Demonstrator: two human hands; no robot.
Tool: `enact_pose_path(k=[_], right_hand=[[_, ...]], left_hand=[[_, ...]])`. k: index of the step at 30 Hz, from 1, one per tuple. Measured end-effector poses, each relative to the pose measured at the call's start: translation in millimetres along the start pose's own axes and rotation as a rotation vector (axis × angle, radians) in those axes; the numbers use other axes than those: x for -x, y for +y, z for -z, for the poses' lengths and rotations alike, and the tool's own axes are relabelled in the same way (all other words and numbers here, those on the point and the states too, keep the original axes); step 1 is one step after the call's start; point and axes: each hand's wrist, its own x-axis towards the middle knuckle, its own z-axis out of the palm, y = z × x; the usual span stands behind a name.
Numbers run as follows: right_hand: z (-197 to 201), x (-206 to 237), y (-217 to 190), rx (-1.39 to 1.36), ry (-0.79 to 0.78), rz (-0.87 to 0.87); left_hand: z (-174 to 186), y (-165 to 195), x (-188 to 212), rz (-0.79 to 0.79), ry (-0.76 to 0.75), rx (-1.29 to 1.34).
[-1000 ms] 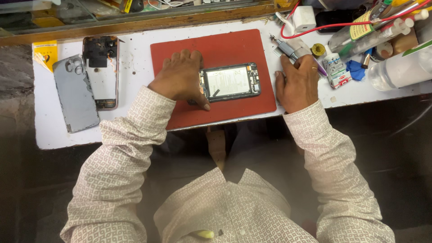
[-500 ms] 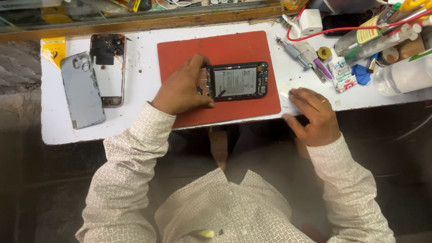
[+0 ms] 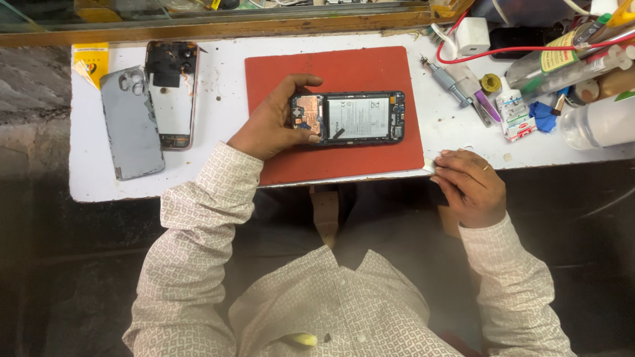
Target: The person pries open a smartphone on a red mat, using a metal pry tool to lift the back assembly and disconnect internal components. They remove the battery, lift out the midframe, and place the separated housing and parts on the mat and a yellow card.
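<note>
White and scuffed, the workbench (image 3: 463, 142) runs under a wooden ledge, with a red work mat (image 3: 344, 73) laid at its middle. On that mat lies an opened smartphone (image 3: 348, 118), back cover off, its battery and circuit board showing. The left hand (image 3: 274, 122) grips the phone's left end, thumb over the top edge and fingers curled under the lower edge, closed around the frame. The right hand (image 3: 468, 185) rests at the near edge of the bench, just right of the mat, fingers bent over a small pale scrap (image 3: 430, 163); whether it pinches the scrap or only touches it I cannot tell. Left of the mat, well apart from it, lie a grey phone back cover (image 3: 131, 123) and beside it a stripped phone frame (image 3: 173, 92). Right of the mat sit a screwdriver (image 3: 450, 80), a small glue tube (image 3: 512, 112), a white charger plug (image 3: 471, 35) with a red cable (image 3: 529, 49), and a clear plastic bottle (image 3: 598, 122).
</note>
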Motion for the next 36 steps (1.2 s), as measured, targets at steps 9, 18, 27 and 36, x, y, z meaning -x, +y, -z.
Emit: enact_pose_path(k=[9,18,27,36], right_hand=[[3,-2,-3,-0.256,0.164,-0.351],[-28,-25,-29,-0.432,0.211,-0.326],[-26,-33,-3,-0.222,0.265,-0.328],[-28,-39,24,-0.052,0.258,-0.29]], left_hand=[[-3,0,1,0.029,0.027,-0.042],[-5,3,3,0.03,0.055,-0.154],[-6,6,5,0.035,0.064,-0.129],[-3,1,5,0.02,0.036,0.008]])
